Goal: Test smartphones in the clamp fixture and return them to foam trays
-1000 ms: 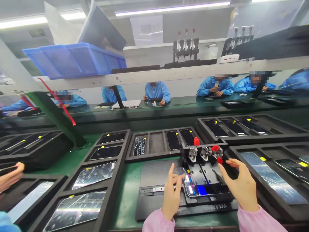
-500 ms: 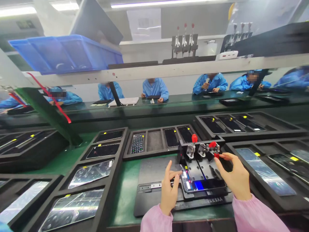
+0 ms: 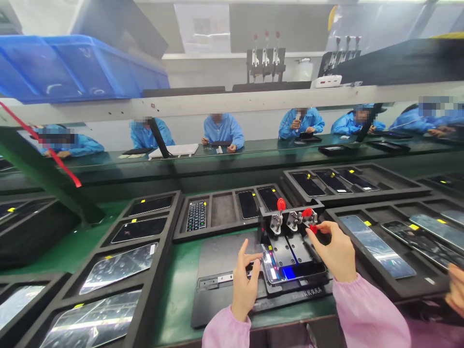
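A phone [image 3: 309, 270] with its screen partly lit blue and white lies face up in a black test fixture [image 3: 294, 295], beneath metal clamp plates. Red-handled toggle clamps [image 3: 281, 205] stand along the back of the fixture. The thumb and index finger of my right hand [image 3: 335, 249] pinch the red handle [image 3: 312, 229] of the rightmost clamp. At the phone's left edge is my left hand [image 3: 245, 285], fingers spread, with a fingertip at or very near the screen; whether it touches I cannot tell.
Black foam trays with phones stand at the left [image 3: 147, 295], behind [image 3: 177, 235] and at the right [image 3: 384, 285]. Another person's hand [image 3: 456, 287] shows at the right edge. A shelf [image 3: 203, 100] crosses above, holding a blue bin [image 3: 108, 72]. Co-workers in blue sit beyond.
The view has turned slightly right, so everything shifts left in it. Another person's hand has appeared at the right edge. Both my hands keep about the same places on the fixture.
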A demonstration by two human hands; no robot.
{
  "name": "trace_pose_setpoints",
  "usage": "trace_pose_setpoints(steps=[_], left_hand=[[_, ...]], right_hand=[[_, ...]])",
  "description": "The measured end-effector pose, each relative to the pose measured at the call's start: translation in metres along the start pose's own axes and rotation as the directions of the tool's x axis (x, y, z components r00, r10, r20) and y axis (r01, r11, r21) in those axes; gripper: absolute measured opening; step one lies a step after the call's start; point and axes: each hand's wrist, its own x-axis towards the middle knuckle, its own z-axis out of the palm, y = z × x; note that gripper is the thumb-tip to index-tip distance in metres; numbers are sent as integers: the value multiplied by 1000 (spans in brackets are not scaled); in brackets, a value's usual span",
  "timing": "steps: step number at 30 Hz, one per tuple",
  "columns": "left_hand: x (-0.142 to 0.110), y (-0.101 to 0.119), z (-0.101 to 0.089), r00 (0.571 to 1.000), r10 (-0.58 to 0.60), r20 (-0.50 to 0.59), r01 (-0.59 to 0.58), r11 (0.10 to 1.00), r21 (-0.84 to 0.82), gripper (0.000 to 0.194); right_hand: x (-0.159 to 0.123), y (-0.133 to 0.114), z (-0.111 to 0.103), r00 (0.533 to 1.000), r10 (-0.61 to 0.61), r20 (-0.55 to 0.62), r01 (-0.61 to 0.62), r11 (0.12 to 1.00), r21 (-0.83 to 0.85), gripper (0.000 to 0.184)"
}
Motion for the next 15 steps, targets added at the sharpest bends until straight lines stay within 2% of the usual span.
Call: trace_pose_setpoints(steps=[15], left_hand=[[2,0,0,1000,13,-5,-12,1000,22,52]], right_hand=[[2,-4,0,998,12,61,-14,1000,23,28]])
